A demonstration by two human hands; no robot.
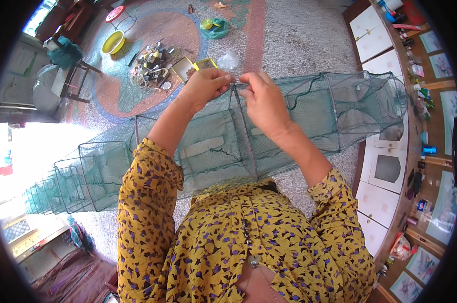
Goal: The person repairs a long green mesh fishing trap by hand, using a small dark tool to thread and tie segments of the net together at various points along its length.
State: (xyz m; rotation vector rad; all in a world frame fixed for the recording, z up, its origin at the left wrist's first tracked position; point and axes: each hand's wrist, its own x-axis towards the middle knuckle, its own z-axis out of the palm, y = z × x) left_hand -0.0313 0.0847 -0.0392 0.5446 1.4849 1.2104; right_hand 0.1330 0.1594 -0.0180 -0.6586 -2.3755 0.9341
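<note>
A long green mesh net trap (294,121) with dark rectangular frames stretches across the view in front of my body. Both hands meet over its far edge, at the top corner of one frame (244,129). The fingers of my left hand (206,87) are pinched together at that corner. Just to the right, my right hand (262,103) is also closed, thumb and forefinger near the left fingertips. What lies between the fingers is too small to make out. A dark green cord (305,93) hangs on the mesh to the right of my right hand.
Beyond the net a pile of small mixed pieces (151,68) lies on the floor beside an open yellow box (205,64). Farther off are a yellow basin (113,43), a green plastic bag (214,28) and a red-topped stool (115,14). White cabinets (377,177) line the right side.
</note>
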